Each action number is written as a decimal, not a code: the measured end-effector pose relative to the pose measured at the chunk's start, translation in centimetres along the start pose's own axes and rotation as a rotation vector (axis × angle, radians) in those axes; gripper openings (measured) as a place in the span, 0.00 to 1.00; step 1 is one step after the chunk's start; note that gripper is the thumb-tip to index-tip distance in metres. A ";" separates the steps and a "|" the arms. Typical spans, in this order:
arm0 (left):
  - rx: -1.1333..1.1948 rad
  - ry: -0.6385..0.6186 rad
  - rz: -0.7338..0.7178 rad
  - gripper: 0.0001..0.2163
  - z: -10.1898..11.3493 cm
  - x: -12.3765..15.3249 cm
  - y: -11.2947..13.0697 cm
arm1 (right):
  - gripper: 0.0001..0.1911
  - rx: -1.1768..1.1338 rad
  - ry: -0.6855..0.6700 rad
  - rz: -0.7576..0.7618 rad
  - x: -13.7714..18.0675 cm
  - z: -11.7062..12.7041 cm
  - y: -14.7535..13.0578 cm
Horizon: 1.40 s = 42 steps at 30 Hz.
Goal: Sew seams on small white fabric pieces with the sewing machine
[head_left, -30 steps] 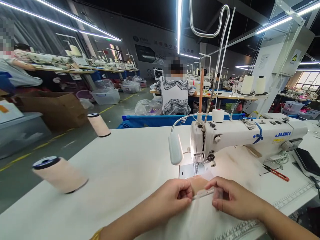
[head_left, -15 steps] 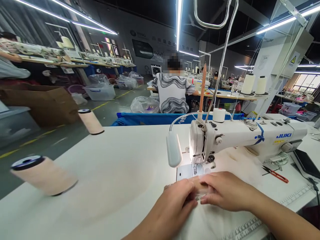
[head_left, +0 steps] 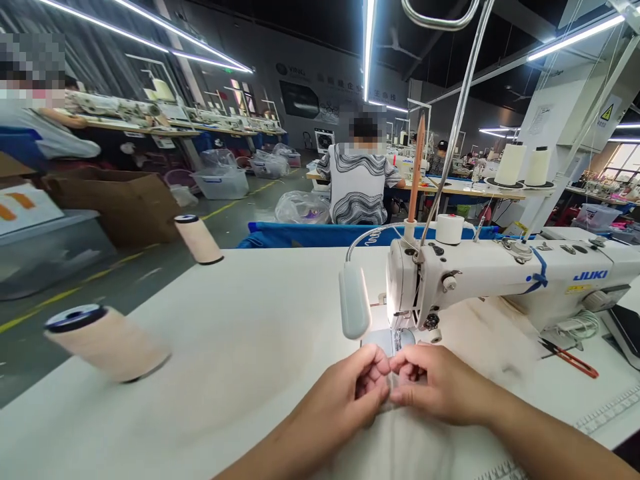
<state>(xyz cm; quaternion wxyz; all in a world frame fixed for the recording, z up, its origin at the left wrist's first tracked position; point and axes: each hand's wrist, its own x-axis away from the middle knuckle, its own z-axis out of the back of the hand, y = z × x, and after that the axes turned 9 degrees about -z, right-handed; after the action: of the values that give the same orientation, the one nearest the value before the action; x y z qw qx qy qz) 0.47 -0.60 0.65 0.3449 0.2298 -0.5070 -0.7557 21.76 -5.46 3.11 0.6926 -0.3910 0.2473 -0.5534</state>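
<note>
Both my hands meet just in front of the needle of a white JUKI sewing machine [head_left: 500, 280]. My left hand [head_left: 350, 397] is closed, its fingertips pinching a small pale fabric piece [head_left: 391, 385]. My right hand [head_left: 440, 383] pinches the same piece from the right, thumb and fingers pressed together. The two hands touch at the fingertips. Most of the piece is hidden between the fingers. White cloth [head_left: 400, 447] lies on the table below my wrists.
Two peach thread cones stand at the table's left edge, one near [head_left: 107, 343] and one far [head_left: 199, 239]. Red snips [head_left: 570, 357] lie right of the machine. A lamp head [head_left: 354, 310] hangs left of the needle. A seated person [head_left: 357, 180] works at a table beyond.
My hands have drawn together from a spread hold to touching fingertips, and moved closer to the needle. The peach fabric and clear strip seen between them earlier are now covered.
</note>
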 end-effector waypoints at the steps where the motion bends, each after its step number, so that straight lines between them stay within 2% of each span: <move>1: 0.012 0.017 0.016 0.10 0.0 0.0 0.0 | 0.07 -0.062 0.000 -0.055 -0.2 -0.3 0.2; 4: -0.002 0.043 0.031 0.12 -0.1 0.1 -0.3 | 0.04 -0.155 0.009 -0.112 -0.5 -0.6 0.8; 10: -0.145 0.038 -0.002 0.18 -0.3 0.1 -0.2 | 0.05 -0.136 0.075 -0.039 -0.4 -0.7 1.1; 12: -0.152 0.048 -0.006 0.18 -0.2 0.2 0.3 | 0.03 -0.144 0.084 -0.051 -0.4 -0.7 1.1; 16: -0.154 0.024 -0.027 0.19 -0.1 0.6 0.8 | 0.07 -0.146 0.100 -0.065 -0.2 -0.8 1.0; 22: -0.183 0.050 -0.048 0.19 -0.4 0.8 0.1 | 0.04 -0.186 0.117 -0.065 -0.4 -1.3 1.3; 29: -0.112 0.170 -0.128 0.16 -1.1 0.6 -1.1 | 0.02 -0.088 0.204 0.037 -0.3 -1.9 1.5; 35: -0.063 0.219 -0.027 0.16 -1.5 0.6 -1.5 | 0.04 -0.029 0.271 0.134 -0.1 -2.2 1.8; 42: -0.021 0.148 -0.040 0.15 -1.6 0.5 -0.3 | 0.04 0.014 0.315 0.223 -0.2 -2.5 2.1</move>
<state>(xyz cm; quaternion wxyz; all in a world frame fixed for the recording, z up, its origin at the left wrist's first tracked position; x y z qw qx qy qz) 1.17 -1.93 -0.27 0.3688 0.2914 -0.4674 -0.7488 21.02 -5.80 -0.08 0.7050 -0.2651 0.3905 -0.5293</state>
